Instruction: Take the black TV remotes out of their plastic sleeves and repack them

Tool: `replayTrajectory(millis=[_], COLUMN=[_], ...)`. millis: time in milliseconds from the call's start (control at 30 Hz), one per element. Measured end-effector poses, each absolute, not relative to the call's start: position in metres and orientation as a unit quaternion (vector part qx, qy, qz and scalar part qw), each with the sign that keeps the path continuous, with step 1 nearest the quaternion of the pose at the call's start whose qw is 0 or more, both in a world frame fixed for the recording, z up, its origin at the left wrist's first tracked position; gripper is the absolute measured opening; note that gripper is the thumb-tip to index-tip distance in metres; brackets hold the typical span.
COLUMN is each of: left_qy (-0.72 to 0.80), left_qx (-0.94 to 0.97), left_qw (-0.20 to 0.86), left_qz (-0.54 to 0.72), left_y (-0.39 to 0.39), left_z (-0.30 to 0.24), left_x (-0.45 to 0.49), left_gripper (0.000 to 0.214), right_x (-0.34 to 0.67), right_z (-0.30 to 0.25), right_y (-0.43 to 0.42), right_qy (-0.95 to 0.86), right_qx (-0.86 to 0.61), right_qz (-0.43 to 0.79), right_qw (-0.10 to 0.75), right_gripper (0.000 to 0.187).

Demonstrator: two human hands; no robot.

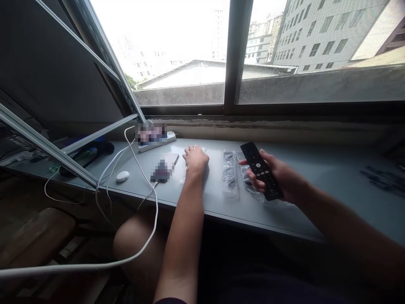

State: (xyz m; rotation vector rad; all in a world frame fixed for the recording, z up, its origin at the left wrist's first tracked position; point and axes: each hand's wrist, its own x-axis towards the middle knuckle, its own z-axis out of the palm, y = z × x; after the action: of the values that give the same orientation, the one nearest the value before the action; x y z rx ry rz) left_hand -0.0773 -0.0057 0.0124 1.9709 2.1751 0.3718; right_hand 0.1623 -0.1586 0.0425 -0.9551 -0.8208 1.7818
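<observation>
A black remote control [261,170] with a round light button is gripped in my right hand [281,175], tilted above the desk with its keys facing up. My left hand [196,159] rests palm down at the middle of the desk, fingers apart and slightly bent. Beneath it shows the edge of a clear plastic bag [182,176]; what lies under the palm is hidden. Between the two hands, a clear bag with a dark remote inside [230,175] lies flat. Another bagged item [248,179] sits partly behind my right hand.
On the left are a phone [172,159] with a cable plugged in, a white round case [122,176] and a power strip [171,137]. A white cable [155,219] loops past the desk's front edge. A metal frame [101,126] leans at the left, before the window.
</observation>
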Motion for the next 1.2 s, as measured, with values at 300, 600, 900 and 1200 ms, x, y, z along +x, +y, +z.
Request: replayTrajectory(millis=[300,600,900,1200], left_qy=[0.618,0.512,0.494,0.494], left_qx=[0.741,0.807,0.811,0.812], left_qw=[-0.021,0.014,0.096,0.100], left_qz=[0.261,0.293,0.298,0.296], left_y=[-0.009,-0.003,0.014,0.016], left_z=[-0.001,-0.016,-0.028,-0.030], left_x=[-0.049,-0.026,-0.027,-0.028], left_gripper=[0.045,0.028,0.034,0.035], right_x=[0.167,0.167,0.166,0.172], right_z=[0.044,0.049,0.053,0.048], right_y=[-0.155,-0.151,-0.154,-0.156], right_qy=[-0.263,-0.114,-0.162,-0.220], right_qx=[-0.345,-0.343,-0.359,-0.292], right_qz=[0.768,0.791,0.772,0.795], right_qw=[0.471,0.493,0.499,0.483], right_gripper=[0.044,0.043,0.034,0.042])
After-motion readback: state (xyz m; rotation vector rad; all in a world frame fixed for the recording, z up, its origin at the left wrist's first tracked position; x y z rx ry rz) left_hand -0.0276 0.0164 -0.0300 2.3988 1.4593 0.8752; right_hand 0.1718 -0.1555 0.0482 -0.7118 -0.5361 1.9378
